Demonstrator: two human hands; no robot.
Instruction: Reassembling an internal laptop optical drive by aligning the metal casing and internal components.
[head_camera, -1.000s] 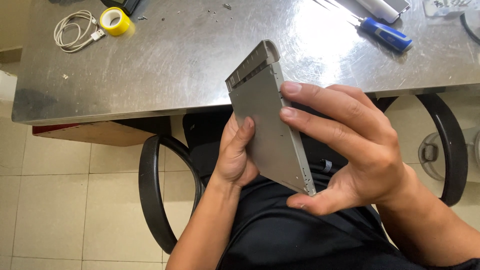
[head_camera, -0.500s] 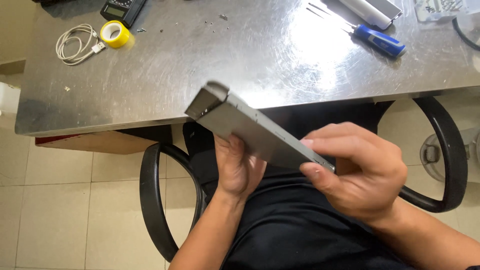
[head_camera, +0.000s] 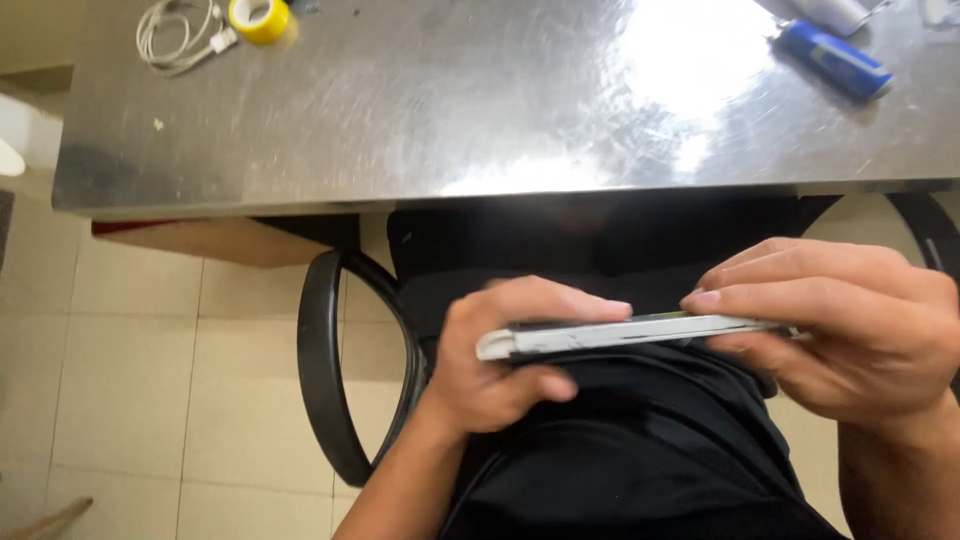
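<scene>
A single thin, flat grey metal unit (head_camera: 620, 332), shaped like a slim drive, lies edge-on to the camera and roughly level, held in the air above the person's lap, below the near edge of the table (head_camera: 480, 110) and not touching it. The left hand (head_camera: 500, 365) is closed round its left end, fingers curled over the top and thumb under. The right hand (head_camera: 840, 330) pinches the right end, fingers lying along the upper face and thumb beneath. Judging by this view, the unit is whole and shut: no cover is off, no screw or loose part shows beside it, and neither hand carries a tool, so whatever work it needs looks barely started, at the handling and inspecting stage.

Counted out: one unit, two hands on it. On the table, well apart from the hands, lie one blue-handled screwdriver (head_camera: 835, 60) at the far right, one roll of yellow tape (head_camera: 258, 18) and one coiled white cable (head_camera: 180, 35) at the far left. A pale object at the upper right corner is cut off and unclear. One black chair (head_camera: 325, 380) carries the person.
</scene>
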